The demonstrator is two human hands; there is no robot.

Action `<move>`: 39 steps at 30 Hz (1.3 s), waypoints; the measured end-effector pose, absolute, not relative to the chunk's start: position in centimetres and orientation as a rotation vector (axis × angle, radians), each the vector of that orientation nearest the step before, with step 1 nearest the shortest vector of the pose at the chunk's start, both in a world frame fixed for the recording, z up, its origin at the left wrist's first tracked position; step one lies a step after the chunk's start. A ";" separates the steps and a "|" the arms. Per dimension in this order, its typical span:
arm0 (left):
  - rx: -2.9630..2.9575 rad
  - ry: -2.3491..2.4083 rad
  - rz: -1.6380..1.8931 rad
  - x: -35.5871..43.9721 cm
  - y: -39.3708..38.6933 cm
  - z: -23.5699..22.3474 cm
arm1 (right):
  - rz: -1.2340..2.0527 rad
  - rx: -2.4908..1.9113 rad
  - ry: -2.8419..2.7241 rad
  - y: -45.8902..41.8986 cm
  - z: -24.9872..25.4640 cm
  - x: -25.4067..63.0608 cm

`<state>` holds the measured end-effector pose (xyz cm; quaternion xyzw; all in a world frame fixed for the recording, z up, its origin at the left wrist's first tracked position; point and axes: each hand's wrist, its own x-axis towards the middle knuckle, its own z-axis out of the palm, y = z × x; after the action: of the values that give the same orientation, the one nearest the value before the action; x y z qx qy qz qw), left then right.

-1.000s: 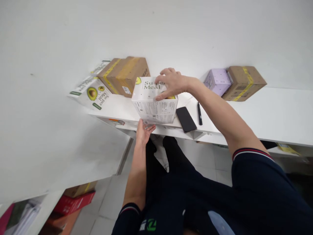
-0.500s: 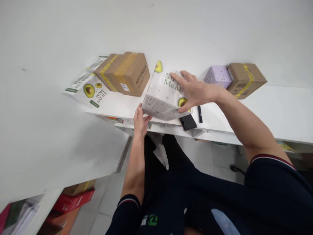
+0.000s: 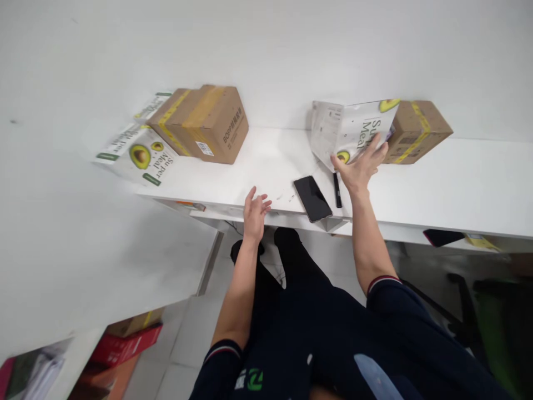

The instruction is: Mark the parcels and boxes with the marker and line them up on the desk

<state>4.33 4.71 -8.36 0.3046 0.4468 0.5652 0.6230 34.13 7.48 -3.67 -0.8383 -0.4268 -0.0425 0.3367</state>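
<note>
My right hand (image 3: pixel 363 166) is on a white "Super Meal" box (image 3: pixel 353 126) with avocado pictures. Its thumb lies at the lower edge and its fingers spread over the printed face. The box stands turned, with a side panel of small print towards the left. Behind it, only a sliver of a purple box (image 3: pixel 390 132) shows. Over the desk's front edge, my left hand (image 3: pixel 255 215) is open and holds nothing, its fingers apart. A black phone (image 3: pixel 313 199) and a black pen-like stick (image 3: pixel 337 191) lie between my hands.
On the left of the white desk (image 3: pixel 275 161) stand taped brown cartons (image 3: pixel 225 125) beside another Super Meal box (image 3: pixel 144 158). A brown carton (image 3: pixel 420 133) stands right of my right hand. A dark flat object (image 3: pixel 443 237) shows below the desktop at the right.
The Super Meal box has moved right with my right hand and turned, covering most of the purple box. My left hand has let go of it and now sits apart.
</note>
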 end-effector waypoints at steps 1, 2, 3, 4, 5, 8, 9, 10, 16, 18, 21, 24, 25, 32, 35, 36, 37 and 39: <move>0.686 1.044 1.283 4.2 4.1 -9.1 | -0.124 -2.210 -1.057 8.2 -4.1 33.7; 0.677 1.056 1.267 4.0 3.5 -9.7 | -0.132 -2.226 -1.016 8.9 -4.5 33.3; 0.668 1.068 1.254 3.8 3.0 -10.3 | -0.137 -2.237 -0.987 9.6 -4.8 32.9; 0.661 1.082 1.243 3.6 2.5 -10.8 | -0.139 -2.242 -0.968 10.2 -5.1 32.7; 0.658 1.098 1.236 3.4 2.0 -11.2 | -0.137 -2.243 -0.956 10.7 -5.4 32.5; 0.673 1.151 1.227 2.5 0.9 -12.0 | -0.086 -2.235 -0.950 11.3 -6.3 32.5; 0.684 1.163 1.230 2.1 0.6 -12.2 | -0.053 -2.237 -0.956 11.1 -6.5 32.7; 0.695 1.171 1.234 1.7 0.4 -12.4 | -0.016 -2.246 -0.965 10.7 -6.7 32.9; 0.692 1.204 1.242 -0.3 0.0 -13.1 | 0.225 -2.261 -1.123 5.5 -7.4 34.0; 0.675 1.224 1.252 -0.4 0.1 -13.2 | 0.320 -2.257 -1.228 4.2 -7.5 33.9; 0.675 1.249 1.256 -0.2 0.4 -13.3 | 0.414 -2.261 -1.366 3.6 -7.4 33.6; 0.690 1.243 1.242 0.2 0.9 -13.1 | 0.460 -2.251 -1.483 4.4 -7.1 33.3; 0.697 1.241 1.239 0.3 1.0 -13.0 | 0.463 -2.255 -1.531 4.8 -7.0 33.2; 0.775 1.295 1.226 -0.8 1.9 -12.6 | 0.471 -2.337 -1.786 5.4 -5.8 33.2; 0.858 1.342 1.222 -2.4 2.6 -12.4 | 0.413 -2.400 -1.789 4.0 -5.9 34.4; 0.885 1.356 1.225 -3.1 3.0 -12.2 | 0.387 -2.427 -1.768 3.5 -6.0 34.8; 0.913 1.372 1.234 -3.7 3.5 -12.0 | 0.365 -2.446 -1.743 3.1 -6.2 35.2; 0.965 1.413 1.282 -4.7 4.9 -11.2 | 0.350 -2.453 -1.699 2.3 -6.6 35.7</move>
<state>-4.70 4.90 -11.15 0.3958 0.5794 0.5258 0.4809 35.71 2.33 -6.58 -0.8145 -0.5642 0.1163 0.0686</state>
